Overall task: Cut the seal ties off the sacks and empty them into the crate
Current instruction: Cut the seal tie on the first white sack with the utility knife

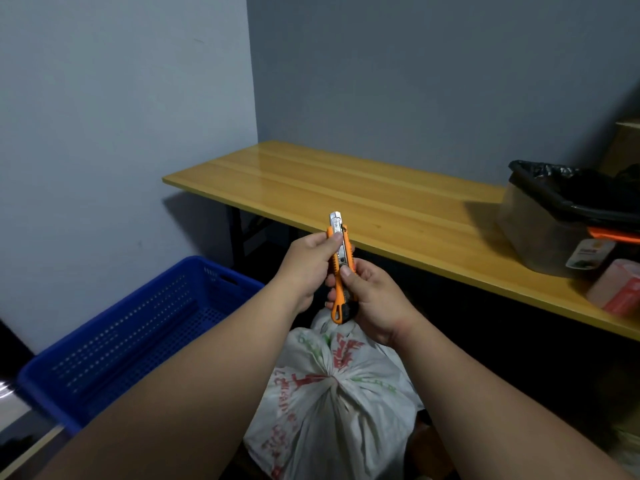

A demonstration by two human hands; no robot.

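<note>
At the lower left of the frame sits a blue perforated plastic crate (138, 327) on the floor against the grey wall. Right of it, in the centre, the left hand (308, 268) comes up from the lower left with its fingers curled around the upper part of an orange plastic utility knife (341, 268), the thumb pressed near the metal blade end, which points up. The right hand (370, 299) grips the lower handle of the same knife, its thumb lying on the slider side. Directly below both hands, at the bottom centre, rests a white plastic sack with red and green print (332, 403), its mouth gathered tight into a knot. A long yellow wooden table (346, 192) runs from the centre to the right edge. At the far right on it stands a box lined with a black bag (554, 216), with a pink package (620, 289) just beside it
</note>
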